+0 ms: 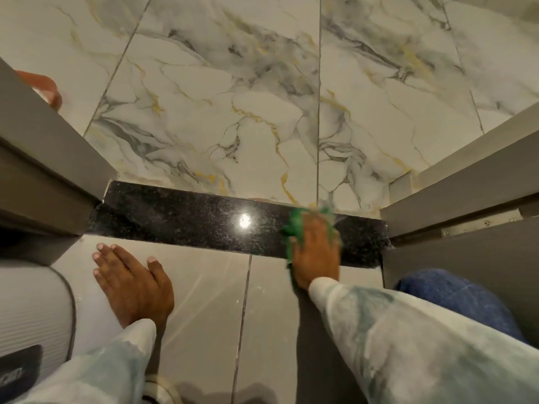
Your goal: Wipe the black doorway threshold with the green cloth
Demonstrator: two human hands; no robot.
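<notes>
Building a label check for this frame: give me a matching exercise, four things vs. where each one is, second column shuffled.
Things:
1. crumpled green cloth
2. bare left hand
3. polished black speckled stone threshold
4. bright round light reflection

Places:
A. flat on the grey floor tile, near side of the doorway
B. under the right hand, at the strip's right end
C. near the middle of the black strip
D. between the grey tile and the white veined marble floor

Pairs: 1-B, 2-A, 3-D, 4-C
</notes>
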